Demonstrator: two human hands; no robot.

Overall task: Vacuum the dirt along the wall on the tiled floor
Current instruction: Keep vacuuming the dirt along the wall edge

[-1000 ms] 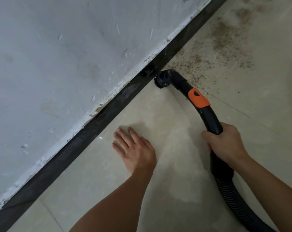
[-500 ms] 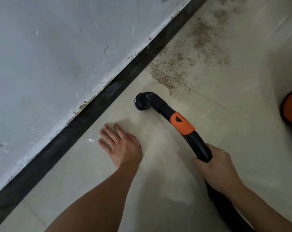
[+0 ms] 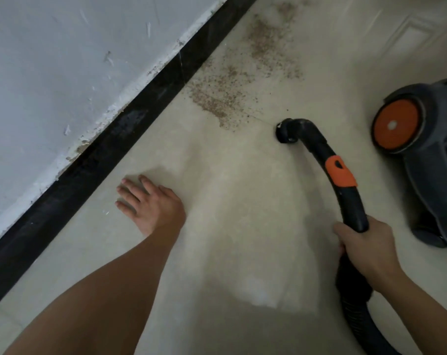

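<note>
Brown dirt (image 3: 232, 80) is scattered over the beige tiled floor (image 3: 237, 226) beside the black skirting (image 3: 109, 144) of the grey wall (image 3: 63, 60). My right hand (image 3: 365, 247) is shut on the black vacuum handle (image 3: 345, 190), which has an orange slider. Its round brush nozzle (image 3: 285, 131) sits on the tile, to the right of the dirt patch's near end and away from the wall. My left hand (image 3: 150, 203) lies flat on the floor, fingers spread, close to the skirting.
The dark grey vacuum body (image 3: 432, 160) with an orange wheel (image 3: 395, 124) stands at the right, close to the handle. The ribbed hose (image 3: 363, 321) runs down to the lower right. A pale reflection of a door shows on the floor at the top right.
The nozzle has moved from the skirting out to the right, away from the wall. The view has swung right, bringing the vacuum body in. My left hand stays flat on the floor.
</note>
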